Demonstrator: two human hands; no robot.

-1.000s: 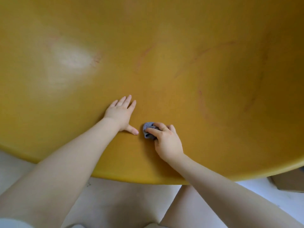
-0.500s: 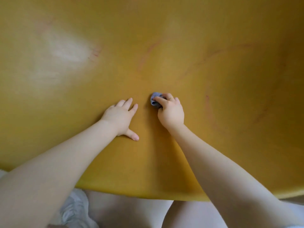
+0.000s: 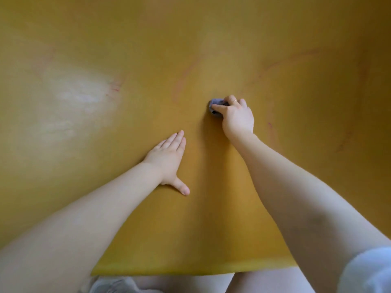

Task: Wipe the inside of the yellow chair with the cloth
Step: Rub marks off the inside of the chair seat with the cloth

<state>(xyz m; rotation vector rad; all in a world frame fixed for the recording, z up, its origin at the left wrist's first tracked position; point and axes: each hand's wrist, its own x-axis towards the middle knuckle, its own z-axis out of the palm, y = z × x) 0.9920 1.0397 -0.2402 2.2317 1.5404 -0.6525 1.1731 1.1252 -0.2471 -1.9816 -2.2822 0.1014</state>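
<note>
The yellow chair (image 3: 211, 49) fills almost the whole view, its curved inner surface marked with faint reddish streaks and a pale glare patch at the left. My right hand (image 3: 238, 119) grips a small bunched grey-blue cloth (image 3: 214, 105) and presses it against the chair's inside, a little right of centre. Most of the cloth is hidden under the fingers. My left hand (image 3: 167, 159) lies flat on the chair surface below and left of the cloth, fingers straight and together, thumb spread out.
The chair's front rim (image 3: 169, 269) runs along the bottom of the view. Below it are my legs and a bit of white fabric (image 3: 110, 285). A white sleeve (image 3: 368, 271) shows at the lower right.
My right hand has pushed the cloth up the chair's inside, away from the front rim and from my left hand. The left hand stays flat in the same spot. The view has moved closer in.
</note>
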